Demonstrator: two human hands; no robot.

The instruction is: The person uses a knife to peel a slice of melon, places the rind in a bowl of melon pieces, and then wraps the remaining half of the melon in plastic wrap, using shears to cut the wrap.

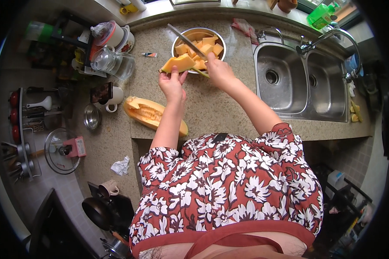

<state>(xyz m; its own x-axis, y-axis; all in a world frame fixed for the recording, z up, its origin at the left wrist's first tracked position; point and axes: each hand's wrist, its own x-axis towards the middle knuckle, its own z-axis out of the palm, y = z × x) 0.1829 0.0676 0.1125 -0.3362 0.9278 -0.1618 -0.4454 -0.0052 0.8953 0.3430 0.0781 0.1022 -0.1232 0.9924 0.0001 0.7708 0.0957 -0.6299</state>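
Note:
My left hand (172, 83) grips a wedge of orange-fleshed melon (179, 63) at the near edge of a metal bowl (224, 48). Cut melon chunks (199, 46) lie in the bowl. A knife is in my right hand (221, 70), its long blade (185, 40) pointing up and left across the bowl; its handle is hidden by my fingers. A strip of green rind (200, 72) hangs between the wedge and my right hand. Partly behind my left forearm, a larger piece of melon (146, 111) rests cut side up on the counter, with its hollow showing.
The double steel sink (280, 81) is at the right, with melon pieces (354, 113) beyond it. A glass pitcher (121, 64), a white mug (116, 97) with a phone (101, 93) against it, and a glass bowl (92, 117) stand left. A small tube (149, 55) lies near the bowl.

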